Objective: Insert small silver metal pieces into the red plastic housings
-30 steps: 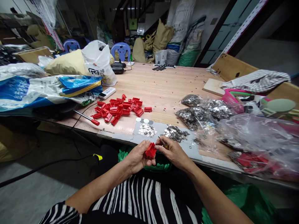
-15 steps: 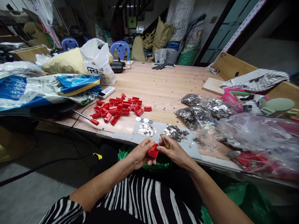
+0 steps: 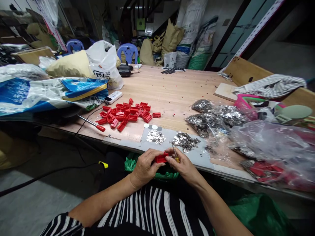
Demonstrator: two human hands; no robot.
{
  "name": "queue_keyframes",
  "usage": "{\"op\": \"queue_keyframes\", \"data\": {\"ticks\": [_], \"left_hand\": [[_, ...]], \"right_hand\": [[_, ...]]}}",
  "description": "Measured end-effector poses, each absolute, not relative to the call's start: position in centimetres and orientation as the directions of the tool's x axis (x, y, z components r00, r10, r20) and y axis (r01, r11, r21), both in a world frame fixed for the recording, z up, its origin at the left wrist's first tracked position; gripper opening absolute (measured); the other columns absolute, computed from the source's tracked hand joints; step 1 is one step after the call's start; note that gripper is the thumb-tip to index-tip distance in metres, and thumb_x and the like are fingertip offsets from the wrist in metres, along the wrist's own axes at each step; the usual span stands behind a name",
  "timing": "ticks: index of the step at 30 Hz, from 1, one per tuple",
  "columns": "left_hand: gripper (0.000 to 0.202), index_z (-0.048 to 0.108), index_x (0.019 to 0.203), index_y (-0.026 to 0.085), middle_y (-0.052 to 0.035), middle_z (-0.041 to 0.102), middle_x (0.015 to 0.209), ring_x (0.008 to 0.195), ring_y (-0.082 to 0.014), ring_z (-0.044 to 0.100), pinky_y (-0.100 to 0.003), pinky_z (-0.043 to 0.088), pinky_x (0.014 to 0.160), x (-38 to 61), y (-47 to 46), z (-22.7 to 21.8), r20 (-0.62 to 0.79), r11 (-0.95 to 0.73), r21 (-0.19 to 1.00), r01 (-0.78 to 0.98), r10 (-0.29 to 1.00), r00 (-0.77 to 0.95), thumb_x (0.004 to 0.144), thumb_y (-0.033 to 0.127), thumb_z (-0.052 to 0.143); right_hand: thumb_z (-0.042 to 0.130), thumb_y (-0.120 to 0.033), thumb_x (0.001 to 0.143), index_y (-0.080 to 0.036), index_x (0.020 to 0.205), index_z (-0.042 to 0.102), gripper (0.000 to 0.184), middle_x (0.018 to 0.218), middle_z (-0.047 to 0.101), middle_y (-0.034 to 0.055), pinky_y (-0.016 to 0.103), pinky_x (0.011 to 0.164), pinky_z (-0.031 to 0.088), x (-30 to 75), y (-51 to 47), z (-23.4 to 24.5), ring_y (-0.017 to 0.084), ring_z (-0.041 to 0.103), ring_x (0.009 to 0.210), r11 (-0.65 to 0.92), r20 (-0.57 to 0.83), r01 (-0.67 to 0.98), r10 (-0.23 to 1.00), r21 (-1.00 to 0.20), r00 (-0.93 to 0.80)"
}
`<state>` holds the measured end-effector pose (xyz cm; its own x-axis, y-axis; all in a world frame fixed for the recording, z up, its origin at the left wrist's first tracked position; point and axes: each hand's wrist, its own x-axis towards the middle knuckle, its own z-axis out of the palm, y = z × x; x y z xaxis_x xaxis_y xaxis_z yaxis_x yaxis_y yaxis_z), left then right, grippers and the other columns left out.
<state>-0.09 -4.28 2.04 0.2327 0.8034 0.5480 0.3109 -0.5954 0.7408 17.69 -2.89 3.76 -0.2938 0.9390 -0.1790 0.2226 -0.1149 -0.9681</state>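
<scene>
My left hand (image 3: 144,165) is closed around a small red plastic part (image 3: 161,158) held over my lap, just below the table's near edge. My right hand (image 3: 183,167) pinches the same part from the right and also grips a thin tool with a yellow handle (image 3: 175,156) that sticks up between the fingers. On the table a little beyond my hands lie two small heaps of silver metal pieces (image 3: 155,136) on a grey sheet (image 3: 133,142). A pile of several red plastic parts (image 3: 125,113) lies farther left on the wooden table (image 3: 169,91).
A red-handled screwdriver (image 3: 92,124) and a white remote (image 3: 112,97) lie left of the red pile. Blue-and-white sacks (image 3: 44,95) and a white plastic bag (image 3: 104,64) crowd the left side. Clear bags of metal pieces (image 3: 211,118) and red parts (image 3: 270,170) fill the right.
The red part has been turned in my hands from upright to lying flat. Both hands have shifted slightly lower and the tool now points more upright.
</scene>
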Motion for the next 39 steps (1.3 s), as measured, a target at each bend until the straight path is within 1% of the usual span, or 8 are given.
{"op": "queue_keyframes", "data": {"ticks": [10,14,18,23,26,30,34,39], "left_hand": [[0.023,0.07,0.096,0.022,-0.0075,0.07,0.092,0.089,-0.0226,0.063,-0.034,0.048,0.084,-0.7,-4.8,2.9,0.289,-0.308,0.948,0.081,0.939,0.187,0.073,0.024,0.07],[0.024,0.067,0.094,0.02,-0.0054,0.069,0.092,0.085,-0.0198,0.063,-0.03,0.049,0.081,-1.0,-4.4,1.8,0.122,-0.112,0.992,-0.064,0.976,0.182,0.071,0.025,0.072],[0.031,0.059,0.096,0.02,-0.0009,0.067,0.086,0.079,-0.0155,0.063,-0.026,0.05,0.073,-0.8,-3.8,0.8,-0.046,0.069,0.965,-0.253,0.994,0.097,0.069,0.026,0.073],[0.033,0.057,0.094,0.02,-0.0011,0.066,0.088,0.084,-0.0164,0.064,-0.029,0.05,0.083,-1.9,-3.3,0.3,-0.012,0.009,0.99,-0.14,1.0,-0.017,0.068,0.028,0.075],[0.035,0.061,0.097,0.02,-0.0033,0.067,0.093,0.087,-0.0187,0.064,-0.03,0.05,0.084,-2.7,-3.2,0.3,0.024,-0.025,1.0,-0.015,0.999,-0.043,0.068,0.031,0.075],[0.033,0.066,0.099,0.021,-0.0043,0.065,0.098,0.089,-0.0198,0.063,-0.032,0.051,0.084,-3.1,-3.1,0.8,0.091,-0.087,0.995,0.052,0.993,-0.078,0.069,0.032,0.074],[0.03,0.068,0.098,0.023,-0.0043,0.062,0.096,0.089,-0.0199,0.062,-0.032,0.051,0.082,-3.2,-3.0,1.2,0.134,-0.128,0.989,0.079,0.988,-0.078,0.07,0.032,0.074],[0.033,0.065,0.105,0.022,-0.0056,0.06,0.104,0.094,-0.0196,0.061,-0.031,0.049,0.086,-3.1,-2.7,1.0,0.097,-0.097,0.995,-0.006,0.994,-0.057,0.074,0.031,0.07]], "right_hand": [[0.064,-0.052,0.076,-0.023,0.11,0.049,0.047,0.085,0.056,-0.0004,0.02,0.046,0.025,18.4,-3.6,4.0,0.006,0.035,0.052,-0.331,-0.328,0.069,0.84,-0.941,-0.433],[0.061,-0.052,0.079,-0.021,0.107,0.051,0.043,0.077,0.055,-0.0014,0.021,0.046,0.028,17.7,-3.6,4.0,0.007,0.038,0.052,-0.264,-0.282,0.102,0.864,-0.959,-0.416],[0.053,-0.048,0.086,-0.022,0.11,0.053,0.035,0.085,0.062,0.0015,0.025,0.056,0.039,17.1,-1.9,3.8,0.012,0.05,0.061,-0.062,-0.171,0.298,0.92,-0.952,-0.353],[0.052,-0.028,0.087,-0.021,0.092,0.061,0.012,0.09,0.065,0.0037,0.03,0.073,0.042,16.8,1.1,3.1,0.018,0.059,0.078,0.251,0.086,0.714,0.962,-0.654,-0.26],[0.05,-0.019,0.086,-0.022,0.092,0.063,0.014,0.093,0.064,0.005,0.029,0.075,0.042,16.0,2.2,2.7,0.019,0.059,0.084,0.34,0.132,0.804,0.939,-0.487,-0.317],[0.049,-0.019,0.088,-0.024,0.099,0.063,0.017,0.096,0.063,0.0057,0.028,0.068,0.041,14.8,3.0,2.5,0.019,0.059,0.082,0.38,0.112,0.859,0.924,-0.341,-0.365],[0.052,-0.021,0.088,-0.024,0.092,0.062,0.012,0.095,0.062,0.0055,0.027,0.065,0.04,14.3,3.7,2.6,0.019,0.059,0.079,0.386,0.068,0.877,0.921,-0.286,-0.384],[0.051,-0.019,0.086,-0.022,0.086,0.058,0.008,0.091,0.061,0.0047,0.027,0.069,0.04,14.6,4.0,3.0,0.018,0.058,0.08,0.411,0.071,0.849,0.909,-0.331,-0.412]]}}
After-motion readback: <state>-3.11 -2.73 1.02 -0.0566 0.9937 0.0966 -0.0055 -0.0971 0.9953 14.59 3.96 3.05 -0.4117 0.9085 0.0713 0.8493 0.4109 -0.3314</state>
